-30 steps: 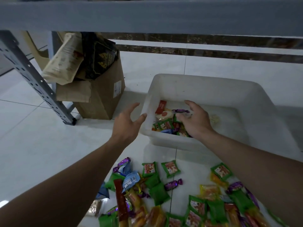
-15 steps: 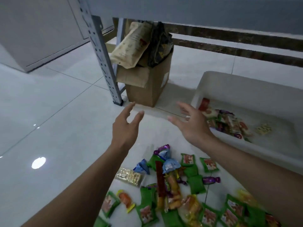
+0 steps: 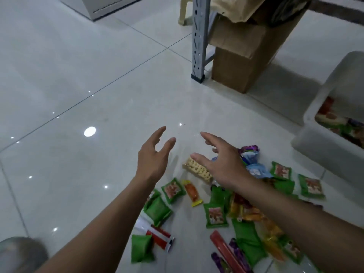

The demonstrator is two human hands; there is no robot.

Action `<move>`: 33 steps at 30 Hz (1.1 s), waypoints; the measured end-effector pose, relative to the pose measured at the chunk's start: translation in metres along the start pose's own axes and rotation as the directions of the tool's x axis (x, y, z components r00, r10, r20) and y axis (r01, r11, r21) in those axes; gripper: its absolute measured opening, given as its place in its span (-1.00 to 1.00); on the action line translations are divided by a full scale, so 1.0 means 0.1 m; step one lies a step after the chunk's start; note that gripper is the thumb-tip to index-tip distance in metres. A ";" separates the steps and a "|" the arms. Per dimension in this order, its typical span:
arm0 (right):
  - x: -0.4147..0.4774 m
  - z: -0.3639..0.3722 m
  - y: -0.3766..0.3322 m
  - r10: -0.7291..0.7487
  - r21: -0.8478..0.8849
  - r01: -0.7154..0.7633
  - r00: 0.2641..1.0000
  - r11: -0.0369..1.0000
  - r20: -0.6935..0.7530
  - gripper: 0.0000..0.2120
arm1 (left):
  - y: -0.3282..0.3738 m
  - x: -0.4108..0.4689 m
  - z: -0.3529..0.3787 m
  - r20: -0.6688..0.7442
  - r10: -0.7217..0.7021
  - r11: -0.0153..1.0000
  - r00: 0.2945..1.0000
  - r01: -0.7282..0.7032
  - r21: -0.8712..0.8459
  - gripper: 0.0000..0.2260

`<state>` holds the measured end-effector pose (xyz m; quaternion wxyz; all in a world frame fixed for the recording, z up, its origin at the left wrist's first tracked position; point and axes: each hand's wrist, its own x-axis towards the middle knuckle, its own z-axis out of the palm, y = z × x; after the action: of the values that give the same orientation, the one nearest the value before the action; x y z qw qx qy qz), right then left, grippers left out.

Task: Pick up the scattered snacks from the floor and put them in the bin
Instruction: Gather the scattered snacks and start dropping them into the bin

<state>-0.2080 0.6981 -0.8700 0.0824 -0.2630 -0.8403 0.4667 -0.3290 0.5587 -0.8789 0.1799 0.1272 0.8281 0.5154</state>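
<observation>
Several wrapped snacks lie scattered on the white tiled floor: green packets [image 3: 173, 190], an orange one [image 3: 192, 192], a pale cracker bar [image 3: 198, 170], red sticks [image 3: 224, 246] and blue and purple wrappers [image 3: 249, 152]. The white plastic bin [image 3: 323, 142] stands at the right edge, with snacks inside it. My left hand [image 3: 152, 160] hovers open above bare floor, left of the pile. My right hand [image 3: 220, 164] is open too, spread just over the cracker bar, holding nothing.
A brown cardboard box [image 3: 242, 62] stuffed with bags stands beyond the pile. A grey perforated shelf post [image 3: 198, 36] rises beside it, a beige plastic chair leg [image 3: 184, 11] behind. A white cabinet [image 3: 102, 3] is at the top left. A blurred grey shape [image 3: 21, 255] fills the bottom-left corner.
My right hand has left the bin, empty, and both hands have swung left and down over the pile. The view has turned, so the bin now sits at the right edge.
</observation>
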 end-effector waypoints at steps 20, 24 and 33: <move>-0.19 0.70 0.37 0.059 -0.298 0.039 0.948 0.954 0.312 -0.35 | -0.69 -0.48 -0.34 0.013 -0.137 0.983 0.991 0.134 0.122 -0.54; -0.17 0.73 0.40 0.063 -0.229 0.004 0.956 0.973 0.287 -0.38 | -0.76 -0.53 -0.37 0.031 -0.146 0.979 0.989 0.140 0.150 -0.51; -0.15 0.74 0.40 0.036 -0.281 0.042 0.963 0.959 0.266 -0.48 | -0.98 -0.56 -0.51 0.133 -0.134 0.869 0.982 0.052 0.493 -0.37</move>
<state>-0.2093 0.6523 -0.9424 -0.0701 -0.2050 -0.9024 0.3725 -0.3028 0.4525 -0.9373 0.2335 0.1699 0.9189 0.2689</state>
